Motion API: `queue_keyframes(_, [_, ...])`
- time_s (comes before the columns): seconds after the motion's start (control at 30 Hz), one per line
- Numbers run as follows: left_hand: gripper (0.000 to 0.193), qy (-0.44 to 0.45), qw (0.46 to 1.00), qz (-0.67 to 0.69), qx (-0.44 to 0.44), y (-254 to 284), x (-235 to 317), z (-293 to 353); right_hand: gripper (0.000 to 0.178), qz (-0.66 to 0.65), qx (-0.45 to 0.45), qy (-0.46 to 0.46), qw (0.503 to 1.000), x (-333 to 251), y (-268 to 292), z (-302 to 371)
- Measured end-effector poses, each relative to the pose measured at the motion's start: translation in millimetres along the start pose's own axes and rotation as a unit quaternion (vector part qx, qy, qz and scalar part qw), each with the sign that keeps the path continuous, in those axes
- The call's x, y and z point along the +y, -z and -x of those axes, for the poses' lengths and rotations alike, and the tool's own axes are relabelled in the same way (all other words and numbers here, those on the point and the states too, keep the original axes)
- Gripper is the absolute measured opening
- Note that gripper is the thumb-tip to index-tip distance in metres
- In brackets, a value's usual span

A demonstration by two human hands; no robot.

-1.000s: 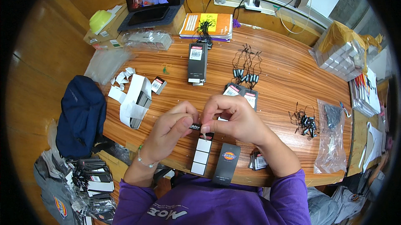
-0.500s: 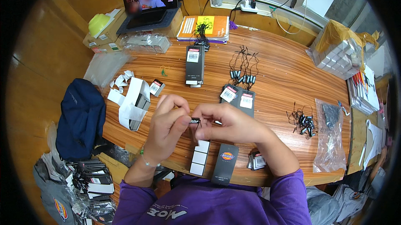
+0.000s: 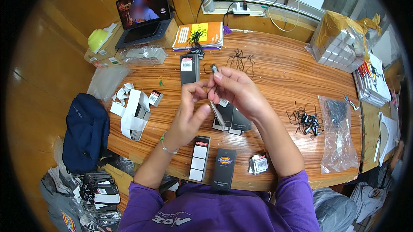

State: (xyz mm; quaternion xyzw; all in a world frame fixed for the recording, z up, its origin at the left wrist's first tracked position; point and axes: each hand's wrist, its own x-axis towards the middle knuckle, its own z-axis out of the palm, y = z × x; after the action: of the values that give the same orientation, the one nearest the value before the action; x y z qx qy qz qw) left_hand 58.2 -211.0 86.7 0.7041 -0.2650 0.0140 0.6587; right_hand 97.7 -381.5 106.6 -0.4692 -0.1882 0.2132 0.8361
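Observation:
My right hand [image 3: 241, 90] pinches a hang-tag string by its small black plastic seal [image 3: 214, 68]. Just below its fingers a thin hang tag [image 3: 218, 115] hangs nearly edge-on. Beside it, my left hand [image 3: 191, 105] has its thumb apart from its curled fingers, the fingertips close to the string and the tag's upper end. Under my hands lie more dark grey hang tags [image 3: 241, 121]. Nearer to me stand a stack of tags with blank white panels [image 3: 198, 159] and a dark tag with an oval logo [image 3: 223, 167]. Small labelled tags [image 3: 259, 164] lie to their right.
Farther back are a dark tag stack [image 3: 188, 70] and loose black strings [image 3: 241, 61]. A string pile [image 3: 310, 124] and plastic bag [image 3: 340, 137] lie right. Paper-wrapped tags [image 3: 140, 118], a small tag stack [image 3: 155, 97] and a navy bag [image 3: 86, 133] are left.
Both hands have moved away from me, the right one farther and higher. The black seal has gone from my left fingers to my right. My left thumb has come away from its fingers.

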Motion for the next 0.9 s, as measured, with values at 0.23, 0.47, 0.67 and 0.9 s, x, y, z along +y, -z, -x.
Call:
queue_keyframes(0.23, [0.031, 0.149, 0.985, 0.087, -0.002, -12, -18, -26, 0.018, 0.108, 0.108, 0.039, 0.987, -6, 32, -8])
queue_keyframes(0.47, [0.028, 0.236, 0.969, 0.046, -0.064, -31, -61, -48, 0.02, 0.067, 0.221, 0.082, 0.969, -13, 98, -11])
queue_keyframes(0.67, [0.025, 0.264, 0.959, -0.041, -0.101, -42, -77, -60, 0.02, 0.037, 0.269, 0.098, 0.958, -12, 123, -11])
queue_keyframes(0.9, [0.024, 0.159, 0.942, -0.273, -0.111, -52, -77, -61, 0.02, 0.044, 0.274, 0.087, 0.957, -8, 127, -13])
